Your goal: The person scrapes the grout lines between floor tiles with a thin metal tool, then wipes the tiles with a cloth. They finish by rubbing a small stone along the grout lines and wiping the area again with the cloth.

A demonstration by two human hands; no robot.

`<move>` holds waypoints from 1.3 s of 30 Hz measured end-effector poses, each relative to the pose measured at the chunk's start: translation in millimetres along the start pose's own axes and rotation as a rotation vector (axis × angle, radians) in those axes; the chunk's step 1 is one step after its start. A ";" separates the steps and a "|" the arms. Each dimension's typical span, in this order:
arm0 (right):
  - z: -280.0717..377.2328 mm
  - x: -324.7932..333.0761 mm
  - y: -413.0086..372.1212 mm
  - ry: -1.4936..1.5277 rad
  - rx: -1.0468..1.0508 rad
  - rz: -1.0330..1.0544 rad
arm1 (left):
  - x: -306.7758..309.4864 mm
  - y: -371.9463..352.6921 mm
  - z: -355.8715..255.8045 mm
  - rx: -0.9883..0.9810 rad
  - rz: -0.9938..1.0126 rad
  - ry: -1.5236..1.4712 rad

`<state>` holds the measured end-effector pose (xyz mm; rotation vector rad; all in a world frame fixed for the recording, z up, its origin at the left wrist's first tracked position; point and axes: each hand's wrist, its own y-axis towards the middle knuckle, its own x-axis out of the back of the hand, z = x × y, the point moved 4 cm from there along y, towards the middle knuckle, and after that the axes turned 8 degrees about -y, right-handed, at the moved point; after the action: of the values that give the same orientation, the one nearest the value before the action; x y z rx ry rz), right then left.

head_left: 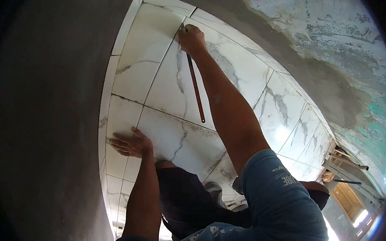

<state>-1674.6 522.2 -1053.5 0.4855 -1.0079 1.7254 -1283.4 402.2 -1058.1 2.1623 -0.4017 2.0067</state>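
My right hand [192, 38] is closed around one end of a hacksaw blade [196, 89], a thin dark and reddish-brown strip with a hole at its free end. The fingers are right at the grout joint between two white marbled floor tiles [164, 81], close to the far wall. From the fist, the rest of the blade slants back over the tile toward me. Lower left, my left hand [132, 144] rests palm down with fingers spread on another tile [120, 118], beside the wall skirting.
White skirting tiles [108, 84] edge the floor along the dark grey wall [47, 111] at left and the patchy plastered wall [337, 80] at right. My bent knees and shoes [214, 192] are below. Wooden pieces and poles [345, 163] lie at the far right.
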 end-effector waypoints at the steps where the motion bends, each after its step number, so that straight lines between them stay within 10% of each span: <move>1: 3.1 5.2 -8.7 0.015 -0.016 -0.032 | 1.0 0.3 -0.5 -0.021 -0.018 0.014; 39: 23.4 0.2 -20.1 -0.037 -0.266 -0.264 | 1.9 -0.4 2.2 -0.043 -0.008 -0.023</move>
<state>-1659.6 505.6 -1032.2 0.4565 -1.1279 1.3308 -1281.1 401.7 -1056.4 2.1595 -0.4346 1.9529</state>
